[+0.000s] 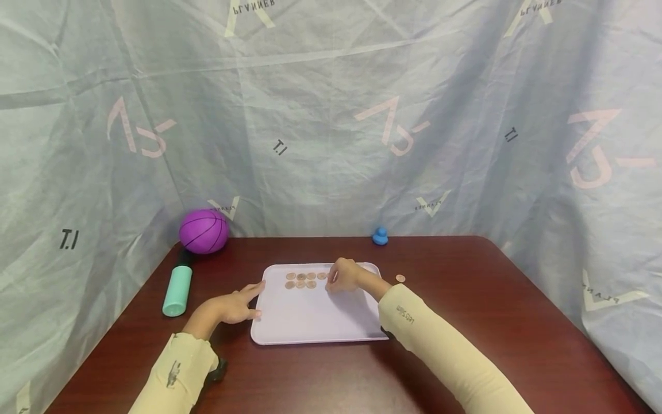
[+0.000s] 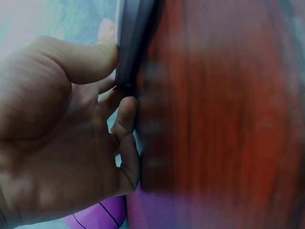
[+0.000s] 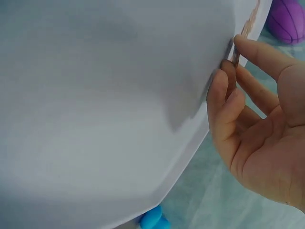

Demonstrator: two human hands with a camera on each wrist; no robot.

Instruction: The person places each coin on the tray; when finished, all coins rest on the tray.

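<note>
On the table lies a white tray [image 1: 320, 319] with copper-coloured coins [image 1: 301, 277] in two rows near its far side. My right hand [image 1: 343, 276] reaches over the tray at the right end of these rows. In the right wrist view, thumb and fingertips pinch a coin [image 3: 236, 55] close to the tray surface, partly hidden by the fingers. My left hand [image 1: 235, 306] rests at the tray's left edge, its thumb and extended fingers spread along the rim. The left wrist view shows the thumb touching the tray's side [image 2: 133, 43], with other fingers bent loosely near the table.
A single coin [image 1: 400, 278] lies on the table right of the tray. A blue rubber duck [image 1: 380, 236] stands at the back edge. To the left are a purple ball [image 1: 204, 231] and a mint-green bottle [image 1: 177, 291]. Printed grey cloth [image 1: 320, 115] hangs behind the table.
</note>
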